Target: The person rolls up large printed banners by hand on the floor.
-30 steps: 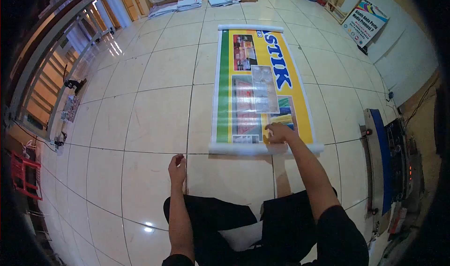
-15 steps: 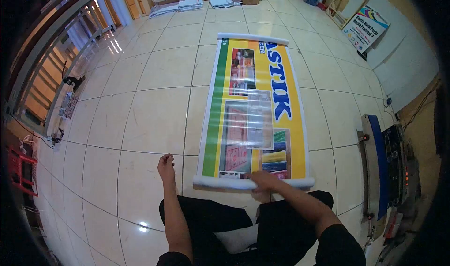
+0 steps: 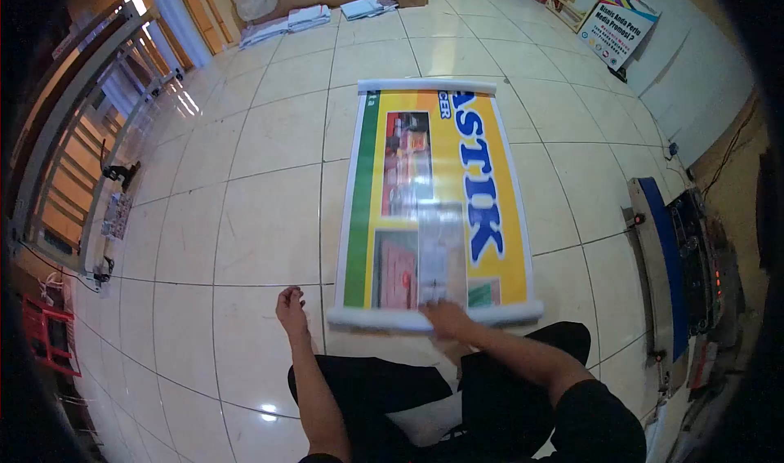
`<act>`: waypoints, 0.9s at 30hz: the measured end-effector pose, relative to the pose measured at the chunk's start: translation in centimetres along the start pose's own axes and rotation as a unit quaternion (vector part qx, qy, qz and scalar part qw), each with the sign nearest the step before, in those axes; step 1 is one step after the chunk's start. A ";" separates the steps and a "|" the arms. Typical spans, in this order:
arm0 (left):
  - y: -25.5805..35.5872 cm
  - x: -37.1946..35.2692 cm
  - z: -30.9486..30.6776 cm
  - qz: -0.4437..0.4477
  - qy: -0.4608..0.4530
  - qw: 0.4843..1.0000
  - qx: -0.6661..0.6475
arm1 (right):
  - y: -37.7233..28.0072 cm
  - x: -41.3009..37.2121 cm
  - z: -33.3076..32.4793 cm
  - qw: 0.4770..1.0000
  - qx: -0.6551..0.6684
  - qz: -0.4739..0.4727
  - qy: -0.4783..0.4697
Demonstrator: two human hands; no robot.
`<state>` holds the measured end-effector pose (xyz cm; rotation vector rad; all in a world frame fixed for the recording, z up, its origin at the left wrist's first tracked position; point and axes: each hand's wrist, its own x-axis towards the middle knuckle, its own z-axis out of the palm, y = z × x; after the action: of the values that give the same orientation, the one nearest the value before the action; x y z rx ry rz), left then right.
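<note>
A printed plastic banner (image 3: 482, 177), yellow with a green stripe, blue lettering and product photos, lies face up on the tiled floor, curled at both ends. The near roll (image 3: 376, 316) sits just in front of my crossed legs; the thinner far roll (image 3: 425, 86) shows its white back. My right hand (image 3: 445, 320) is closed over the near roll, a little right of its middle, slightly blurred. Left of the banner, apart from it, my left hand (image 3: 291, 306) is raised with its fingers loosely curled, and nothing shows in it.
A metal-framed machine (image 3: 73, 161) stands along the left side, with a red plastic stool (image 3: 49, 332) nearer me. At right is a blue-edged machine (image 3: 661, 259). Folded white sheets (image 3: 306, 20) lie at the back, and a printed sign (image 3: 619, 26) leans against the right wall.
More of the banner has gone into the near roll, so the lettering and photos sit closer to me and the coloured-bags photo is mostly covered. My right hand stays on the roll.
</note>
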<state>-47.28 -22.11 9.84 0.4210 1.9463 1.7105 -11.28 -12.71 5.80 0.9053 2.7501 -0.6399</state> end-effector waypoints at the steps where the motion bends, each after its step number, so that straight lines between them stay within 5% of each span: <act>1: -0.4 -0.2 0.0 0.003 -0.001 1.000 -0.013 | -0.3 -0.7 0.2 1.000 -0.003 0.001 -0.003; 3: -1.5 0.2 -0.1 0.003 0.000 1.000 -0.010 | -1.0 -1.4 -0.7 0.993 0.061 -0.047 -0.088; 5: -3.1 0.4 -0.9 0.017 -0.010 1.000 0.005 | 3.7 3.9 -1.7 0.990 0.037 0.105 -0.091; 8: -2.3 0.4 -0.9 -0.003 0.015 1.000 0.005 | 9.7 8.7 -8.4 0.992 0.007 0.052 0.117; 10: -1.9 0.4 -0.6 -0.005 0.019 1.000 -0.002 | 10.5 10.5 -9.2 0.987 0.072 0.083 0.115; 12: -2.1 0.3 -0.7 0.001 0.012 1.000 0.016 | 9.5 10.7 -8.7 1.000 -0.009 -0.014 -0.010; 14: -1.4 0.3 -0.4 -0.004 0.021 1.000 0.014 | 7.8 9.3 -6.6 0.998 0.035 -0.044 -0.036; 17: -2.1 0.6 -0.8 -0.010 0.020 1.000 -0.014 | 2.5 3.5 1.3 0.999 0.013 -0.009 0.028; 22: -2.6 0.5 -0.4 0.005 0.003 1.000 -0.002 | -1.3 0.6 -5.0 0.999 -0.041 -0.010 -0.033; 23: -2.3 0.5 -0.6 0.010 0.006 1.000 0.000 | 3.4 3.6 -1.6 0.994 -0.028 0.094 0.048; 25: -1.9 0.3 -0.7 -0.009 0.020 1.000 0.009 | 8.2 7.8 -7.4 0.966 -0.021 0.154 0.205; 27: -1.9 0.2 -0.4 -0.013 0.030 0.999 -0.008 | 9.9 10.3 -9.6 0.968 0.014 0.132 0.212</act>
<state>-47.53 -22.65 7.98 0.3404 1.9695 1.7408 -13.92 4.18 7.97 1.5415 2.8952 -0.4833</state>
